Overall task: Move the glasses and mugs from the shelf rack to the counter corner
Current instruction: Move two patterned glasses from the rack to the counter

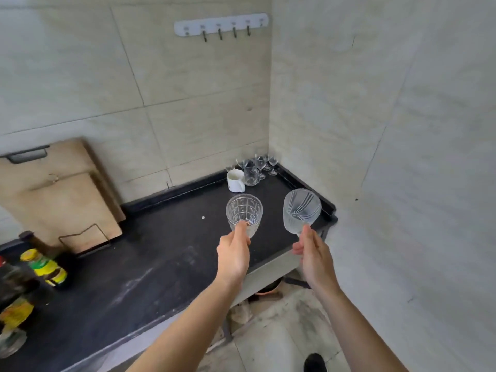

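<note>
Left hand (pixel 233 255) gripping checkered glass (pixel 244 214), right hand (pixel 314 256) gripping ribbed glass (pixel 302 210) (above counter (pixel 150 264))

There are 2 tumblers in the grip of 2 hands: 1 square-cut tumbler (pixel 244 214) in the left hand (pixel 233 255) and 1 frosted ribbed tumbler (pixel 302 210) in the right hand (pixel 315 257). Beyond both hands stand 1 white mug (pixel 235 180), 1 clear glass jug (pixel 251 172) and at least 3 stemmed glasses (pixel 273 163). Well left of the hands lean 2 wooden boards (pixel 72 208), with about 3 bottles (pixel 44 267) nearer, their number blurred.
</note>
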Tool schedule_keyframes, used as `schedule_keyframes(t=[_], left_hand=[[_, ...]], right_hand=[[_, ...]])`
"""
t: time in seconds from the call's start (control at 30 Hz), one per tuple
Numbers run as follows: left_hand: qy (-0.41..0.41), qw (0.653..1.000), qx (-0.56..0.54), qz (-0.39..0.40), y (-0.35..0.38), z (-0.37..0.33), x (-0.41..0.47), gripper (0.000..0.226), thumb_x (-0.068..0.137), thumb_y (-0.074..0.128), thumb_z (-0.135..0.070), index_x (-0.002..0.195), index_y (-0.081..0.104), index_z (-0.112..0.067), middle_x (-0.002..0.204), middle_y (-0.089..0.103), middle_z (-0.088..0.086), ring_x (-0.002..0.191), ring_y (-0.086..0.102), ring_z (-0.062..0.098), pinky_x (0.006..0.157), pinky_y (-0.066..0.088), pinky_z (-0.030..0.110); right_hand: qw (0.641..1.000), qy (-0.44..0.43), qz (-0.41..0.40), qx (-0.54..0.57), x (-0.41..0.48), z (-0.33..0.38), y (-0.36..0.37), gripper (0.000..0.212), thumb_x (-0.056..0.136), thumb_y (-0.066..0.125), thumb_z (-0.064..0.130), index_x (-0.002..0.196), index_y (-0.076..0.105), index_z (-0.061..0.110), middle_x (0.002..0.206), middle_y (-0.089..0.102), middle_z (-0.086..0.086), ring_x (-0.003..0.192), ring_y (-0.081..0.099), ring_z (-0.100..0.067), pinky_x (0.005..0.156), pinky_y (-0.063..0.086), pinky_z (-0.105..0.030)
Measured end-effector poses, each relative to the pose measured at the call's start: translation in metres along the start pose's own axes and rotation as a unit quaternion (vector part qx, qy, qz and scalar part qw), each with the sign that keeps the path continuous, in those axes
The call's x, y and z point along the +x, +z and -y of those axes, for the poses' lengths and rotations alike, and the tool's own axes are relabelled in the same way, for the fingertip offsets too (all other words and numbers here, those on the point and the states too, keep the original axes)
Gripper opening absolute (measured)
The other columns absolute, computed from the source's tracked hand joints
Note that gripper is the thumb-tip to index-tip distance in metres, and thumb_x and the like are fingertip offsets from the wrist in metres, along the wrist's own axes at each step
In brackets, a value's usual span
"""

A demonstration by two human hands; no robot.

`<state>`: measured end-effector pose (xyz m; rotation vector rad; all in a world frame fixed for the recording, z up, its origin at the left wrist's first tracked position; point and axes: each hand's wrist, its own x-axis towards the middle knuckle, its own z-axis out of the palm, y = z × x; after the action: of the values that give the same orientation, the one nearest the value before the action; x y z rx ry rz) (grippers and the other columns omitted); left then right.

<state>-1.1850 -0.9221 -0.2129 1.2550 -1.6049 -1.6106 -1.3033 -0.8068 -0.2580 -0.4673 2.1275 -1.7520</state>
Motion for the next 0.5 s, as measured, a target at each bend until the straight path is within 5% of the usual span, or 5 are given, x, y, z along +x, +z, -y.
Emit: schedule_keyframes(t=[0.3, 0.5], left_hand=[[-0.049, 0.998, 0.027, -0.039, 0.114, -0.024, 0.148, 0.042, 0.095, 0.042, -0.046, 0.069, 0.046, -0.013, 0.071, 0.042, 0.0, 0.069, 0.038, 0.016, 0.066, 0.039, 0.031], [-0.104, 0.992, 0.012, -0.068, 0.153, -0.035, 0.233, 0.042, 0.095, 0.043, -0.046, 0.07, 0.053, -0.014, 0.071, 0.048, -0.001, 0.067, 0.041, 0.016, 0.065, 0.039, 0.032]], right_hand=[[0.995, 0.063, 0.083, 0.01, 0.206, -0.019, 0.011, 0.049, 0.102, 0.036, 0.059, 0.086, 0.06, 0.018, 0.085, 0.065, 0.001, 0.089, 0.068, -0.022, 0.08, 0.049, -0.034], [0.986, 0.08, 0.145, -0.024, 0.312, -0.011, 0.028, 0.051, 0.103, 0.035, 0.056, 0.087, 0.06, 0.015, 0.088, 0.065, -0.002, 0.09, 0.067, -0.021, 0.078, 0.048, -0.029]])
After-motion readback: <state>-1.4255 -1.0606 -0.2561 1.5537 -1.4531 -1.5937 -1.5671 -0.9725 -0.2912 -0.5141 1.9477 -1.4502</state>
